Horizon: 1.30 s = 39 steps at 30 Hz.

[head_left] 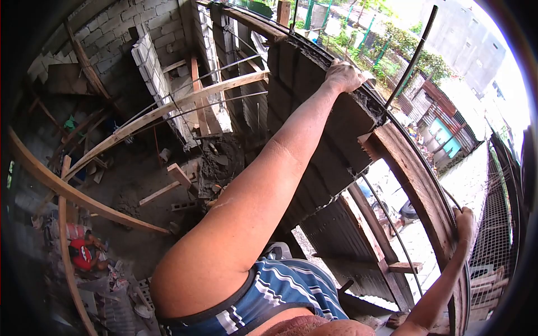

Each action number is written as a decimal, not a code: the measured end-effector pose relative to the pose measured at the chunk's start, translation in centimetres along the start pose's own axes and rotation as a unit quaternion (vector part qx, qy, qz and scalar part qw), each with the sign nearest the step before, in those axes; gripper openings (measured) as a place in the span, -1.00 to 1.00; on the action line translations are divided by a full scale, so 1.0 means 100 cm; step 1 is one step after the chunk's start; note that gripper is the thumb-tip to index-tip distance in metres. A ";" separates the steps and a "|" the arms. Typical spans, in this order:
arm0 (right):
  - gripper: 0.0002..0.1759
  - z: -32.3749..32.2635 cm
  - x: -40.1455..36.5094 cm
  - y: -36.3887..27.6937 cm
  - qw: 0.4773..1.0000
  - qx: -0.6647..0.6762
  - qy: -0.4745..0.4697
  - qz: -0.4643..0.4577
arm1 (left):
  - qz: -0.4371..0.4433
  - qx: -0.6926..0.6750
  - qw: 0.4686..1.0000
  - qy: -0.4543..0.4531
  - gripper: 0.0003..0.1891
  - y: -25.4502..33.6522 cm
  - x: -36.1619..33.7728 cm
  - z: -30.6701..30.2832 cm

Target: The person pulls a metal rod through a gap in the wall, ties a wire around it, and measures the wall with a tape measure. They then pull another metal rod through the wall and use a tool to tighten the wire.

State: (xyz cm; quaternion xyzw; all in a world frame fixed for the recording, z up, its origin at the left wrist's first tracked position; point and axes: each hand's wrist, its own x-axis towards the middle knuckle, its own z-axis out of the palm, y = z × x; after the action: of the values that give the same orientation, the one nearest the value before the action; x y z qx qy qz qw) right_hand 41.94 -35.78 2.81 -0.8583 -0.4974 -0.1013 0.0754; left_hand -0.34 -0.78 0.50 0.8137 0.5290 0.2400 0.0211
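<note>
Your left hand curls over the top of the wall, which lies below it. Well apart, your right hand is beside the beam; whether it grips, I cannot tell.

Your left hand is resting on the top edge of the wall; your right hand is resting farther right, at the beam's outer edge. To your left, timbers are stretching above the floor, and a person is sitting or crouching below. Beyond the wall, bushes and a shed are standing, with mesh running along the far right.
</note>
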 end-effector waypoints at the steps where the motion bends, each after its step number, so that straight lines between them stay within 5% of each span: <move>1: -0.58 0.000 0.000 -0.001 1.000 -0.001 -0.003 0.002 | -0.001 -0.002 1.000 0.000 -0.41 0.000 0.000 0.001; 39: -0.53 0.006 0.010 0.010 0.998 -0.045 -0.030 -0.017 | -0.002 -0.021 1.000 0.011 -0.39 -0.003 -0.005 0.001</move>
State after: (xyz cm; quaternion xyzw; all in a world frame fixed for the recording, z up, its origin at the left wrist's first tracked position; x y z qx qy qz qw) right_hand 43.39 -35.28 2.47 -0.8547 -0.5092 -0.0991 0.0203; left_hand -0.65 -1.04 0.13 0.8092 0.5259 0.2600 0.0327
